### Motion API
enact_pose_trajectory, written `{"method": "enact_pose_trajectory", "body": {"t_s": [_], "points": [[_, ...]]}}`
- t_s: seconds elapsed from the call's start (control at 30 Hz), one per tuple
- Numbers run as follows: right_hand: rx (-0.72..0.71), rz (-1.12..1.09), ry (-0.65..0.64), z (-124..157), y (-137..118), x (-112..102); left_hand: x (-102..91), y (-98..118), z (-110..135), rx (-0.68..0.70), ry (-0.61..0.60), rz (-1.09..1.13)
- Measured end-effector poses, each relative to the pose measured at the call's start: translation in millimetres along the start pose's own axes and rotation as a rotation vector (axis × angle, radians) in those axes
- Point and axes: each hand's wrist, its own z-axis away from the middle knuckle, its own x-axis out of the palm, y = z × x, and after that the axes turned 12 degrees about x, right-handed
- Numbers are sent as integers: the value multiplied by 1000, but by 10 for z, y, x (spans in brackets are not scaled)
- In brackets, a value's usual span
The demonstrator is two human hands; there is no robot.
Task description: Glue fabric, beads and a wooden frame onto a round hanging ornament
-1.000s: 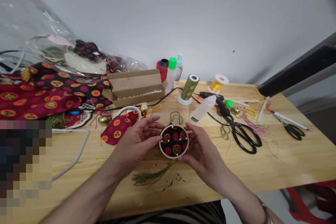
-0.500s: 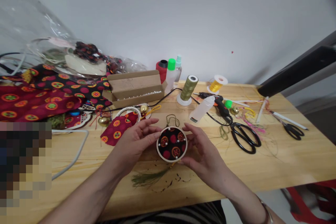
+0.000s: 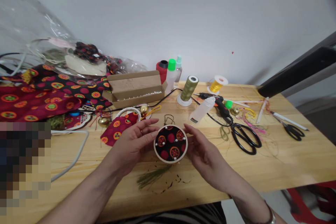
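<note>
Bare wood nearside; squeeze bottle [image 3: 201,109] and scissors [image 3: 245,135] block beyond.

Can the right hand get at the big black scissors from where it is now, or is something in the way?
Probably yes. The black scissors lie flat on the table just beyond the right hand, with only loose threads between. But that hand now holds the round fabric ornament.

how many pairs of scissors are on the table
2: large black-handled scissors right of the hands, near the black glue gun; smaller black-handled scissors by the table's right edge. Others may hide under the fabric.

Black scissors [image 3: 245,136], a glue gun [image 3: 219,104], an olive thread spool [image 3: 188,89] and a cardboard box [image 3: 134,87] lie on the wooden table [image 3: 283,161].
</note>
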Motion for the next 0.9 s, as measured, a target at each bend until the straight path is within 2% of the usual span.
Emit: {"method": "enact_pose_trajectory", "body": {"t_s": [0.17, 0.27, 0.37, 0.5, 0.57, 0.63, 0.7, 0.8, 0.9], "points": [[204, -296, 49, -115, -77, -14, 9, 10, 2, -9, -29, 28], [204, -392, 64, -161, -97, 10, 22, 23, 8, -35, -51, 30], [20, -294, 124, -165, -112, 23, 30, 36, 20, -52, -65, 21], [-323, 167, 256, -133, -164, -15, 33, 45, 30, -79, -96, 16], [-389, 276, 272, -119, -190, -35, 32, 47, 32, -86, -122, 7], [-335, 252, 288, -115, -209, -41, 30, 49, 36, -76, -151, -4], [-189, 120, 272, -118, -218, -32, 30, 55, 45, -67, -170, -10], [68, -142, 133, -133, -211, -6, 30, 66, 63, -48, -185, -10], [211, -358, -30, -145, -170, 19, 25, 72, 77, -3, -214, 5]]}}
